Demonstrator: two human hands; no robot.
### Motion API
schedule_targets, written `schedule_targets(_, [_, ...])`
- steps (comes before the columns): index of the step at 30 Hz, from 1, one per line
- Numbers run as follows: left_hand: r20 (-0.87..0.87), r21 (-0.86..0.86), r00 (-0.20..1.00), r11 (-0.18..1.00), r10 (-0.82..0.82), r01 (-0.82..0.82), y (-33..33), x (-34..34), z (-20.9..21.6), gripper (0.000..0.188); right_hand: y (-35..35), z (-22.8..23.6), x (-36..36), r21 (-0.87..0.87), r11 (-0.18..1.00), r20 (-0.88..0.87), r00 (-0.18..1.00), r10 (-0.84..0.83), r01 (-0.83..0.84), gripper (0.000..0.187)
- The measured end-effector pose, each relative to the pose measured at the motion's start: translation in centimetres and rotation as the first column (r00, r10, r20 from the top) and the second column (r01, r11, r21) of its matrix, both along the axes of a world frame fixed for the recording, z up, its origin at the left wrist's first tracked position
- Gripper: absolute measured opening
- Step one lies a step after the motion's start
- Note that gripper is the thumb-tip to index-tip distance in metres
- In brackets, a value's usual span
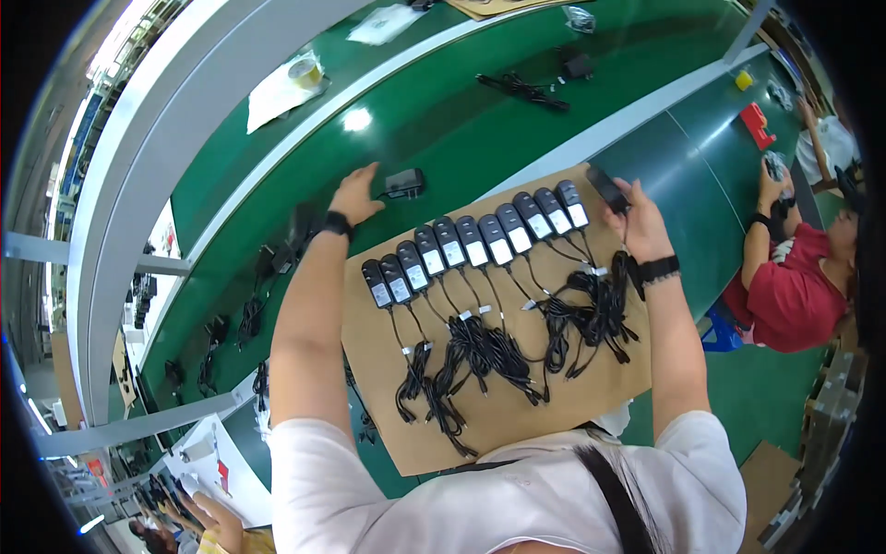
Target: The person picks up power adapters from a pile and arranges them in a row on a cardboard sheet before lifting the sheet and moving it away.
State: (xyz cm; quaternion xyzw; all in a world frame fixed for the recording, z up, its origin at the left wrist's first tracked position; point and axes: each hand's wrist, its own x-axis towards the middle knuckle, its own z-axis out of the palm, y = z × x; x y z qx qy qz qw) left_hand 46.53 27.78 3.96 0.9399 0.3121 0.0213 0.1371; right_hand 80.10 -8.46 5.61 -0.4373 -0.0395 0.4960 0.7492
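My right hand (639, 222) is closed on a black power adapter (607, 190) at the right end of a row. That row of black power adapters (474, 242), each with a pale label, lies along the far part of a brown cardboard sheet (378, 351). Their bundled black cables (484, 355) lie on the cardboard toward me. My left hand (356, 196) reaches over the green bench with its fingers apart and nothing in them. Just right of its fingertips, another black adapter (403, 184) rests on the green surface.
More adapters with cables (268, 263) lie along the bench to the left. A coiled cable (524, 90) and a roll of yellow tape (305, 73) are farther off. A person in a red shirt (798, 286) works at the right, near a red tape dispenser (757, 126).
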Motion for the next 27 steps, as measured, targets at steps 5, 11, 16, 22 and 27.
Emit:
schedule_targets(5, [-0.212,-0.042,0.969,0.992,-0.124,0.118,-1.0,4.8,-1.8,0.076,-0.5,-1.0,-1.8,-0.243,0.953,0.529,0.848,-0.025,0.180,0.048])
schedule_targets(11, [-0.122,0.006,0.981,0.989,0.150,-0.151,0.9,1.4,1.9,0.044,0.9,-0.4,-3.9,-0.275,0.905,0.934,0.314,0.171,0.324,0.063])
schedule_targets(16, [-0.106,-0.136,0.857,0.847,0.504,-0.514,-0.6,-10.2,12.4,0.039,1.2,-0.9,-4.9,-0.226,0.957,0.953,0.247,0.178,0.183,0.042])
schedule_targets(22, [0.167,-0.928,0.780,0.364,0.603,-0.083,-13.7,-19.4,20.1,0.044,-0.2,-0.2,-4.0,-0.387,0.920,0.877,0.334,0.346,0.062,0.043])
schedule_targets(27, [0.247,-0.961,0.468,0.277,0.848,0.006,-20.2,-17.0,13.4,0.032,-0.1,-3.1,-1.8,-0.358,0.932,0.844,0.411,0.346,-0.049,0.037])
